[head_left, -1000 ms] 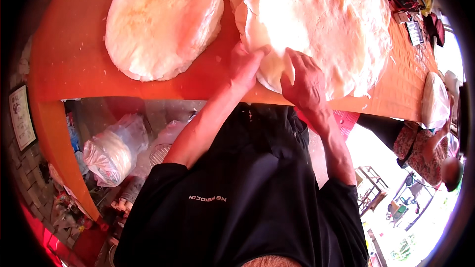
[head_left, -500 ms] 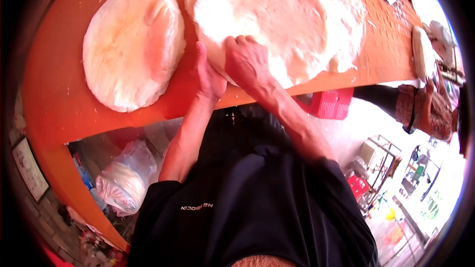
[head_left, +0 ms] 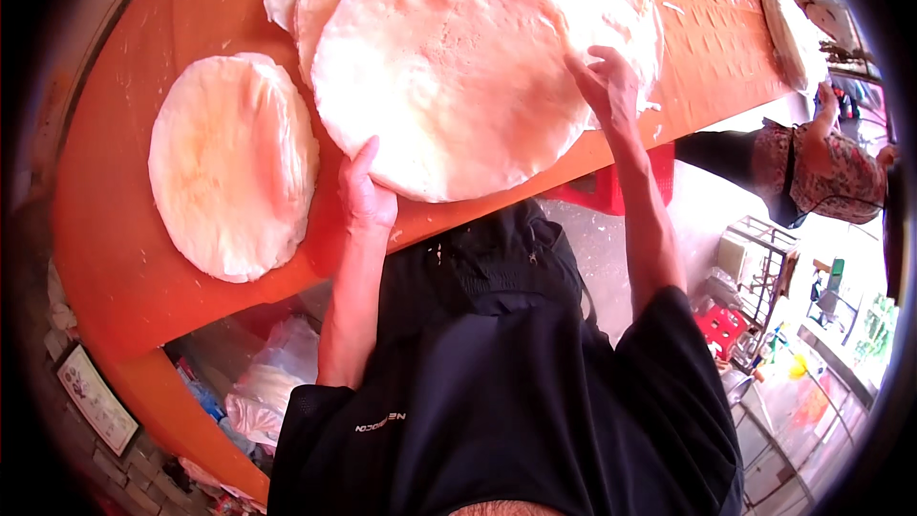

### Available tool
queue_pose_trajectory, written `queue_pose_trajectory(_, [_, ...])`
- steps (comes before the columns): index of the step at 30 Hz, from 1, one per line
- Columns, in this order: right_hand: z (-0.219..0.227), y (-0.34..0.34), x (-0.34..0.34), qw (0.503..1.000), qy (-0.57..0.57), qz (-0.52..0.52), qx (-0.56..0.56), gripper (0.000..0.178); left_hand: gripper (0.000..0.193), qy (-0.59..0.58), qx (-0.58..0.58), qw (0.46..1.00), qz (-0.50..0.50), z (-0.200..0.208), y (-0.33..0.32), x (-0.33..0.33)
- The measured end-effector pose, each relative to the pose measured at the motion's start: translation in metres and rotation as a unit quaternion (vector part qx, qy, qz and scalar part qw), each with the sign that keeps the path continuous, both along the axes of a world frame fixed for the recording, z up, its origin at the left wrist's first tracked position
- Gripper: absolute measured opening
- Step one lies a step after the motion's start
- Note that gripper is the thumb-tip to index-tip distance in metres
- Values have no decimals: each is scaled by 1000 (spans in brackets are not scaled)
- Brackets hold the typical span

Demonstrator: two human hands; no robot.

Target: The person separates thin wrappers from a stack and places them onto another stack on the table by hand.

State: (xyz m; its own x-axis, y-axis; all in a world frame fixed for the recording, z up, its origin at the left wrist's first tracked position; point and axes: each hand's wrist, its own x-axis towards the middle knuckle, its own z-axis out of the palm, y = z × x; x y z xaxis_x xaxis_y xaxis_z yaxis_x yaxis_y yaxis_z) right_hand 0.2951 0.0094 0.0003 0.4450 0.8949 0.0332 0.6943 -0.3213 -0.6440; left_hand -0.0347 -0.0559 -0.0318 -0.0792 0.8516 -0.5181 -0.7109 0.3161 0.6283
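Note:
A large round sheet of pale dough (head_left: 449,76) lies on top of other dough sheets on the orange table, its near edge close to the table's front. My left hand (head_left: 368,193) is closed on its near left edge, thumb on top; the other fingers are mostly hidden beneath. At the sheet's right edge is my right hand (head_left: 608,91), its finger and thumb apart and the rest loosely bent. Left of my left hand, a smaller oval stack of dough (head_left: 229,167) sits by itself, with a fold along its right side.
The orange table (head_left: 105,229) curves along my front, with scraps of dough on its right part. A long pale bundle (head_left: 793,36) lies at its right end, near another person (head_left: 826,167). Beneath the table are a red crate (head_left: 611,189) and plastic bags (head_left: 272,373).
My right hand has left the dough's near left part, where it was a fist, and moved to the right edge with fingers parted. My left hand now grips the near left edge. The view has shifted.

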Motion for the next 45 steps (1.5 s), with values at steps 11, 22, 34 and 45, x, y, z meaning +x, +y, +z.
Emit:
queue_pose_trajectory(11, [17, 23, 3, 992, 25, 67, -103, 46, 52, 54, -16, 998, 2, -3, 2, 2])
queue_pose_trajectory(22, [64, 9, -51, 985, 83, 134, 72, 17, 53, -11, -30, 999, 6, 6, 1, 2])
queue_pose_trajectory(34, [-13, 27, 27, 979, -155, 107, 81, 15, 56, -27, -1, 999, -20, 8, 5, 5])
queue_pose_trajectory(45, [17, 42, 44, 983, 160, 46, -72, 61, 57, -29, 4, 999, -19, 10, 6, 6])
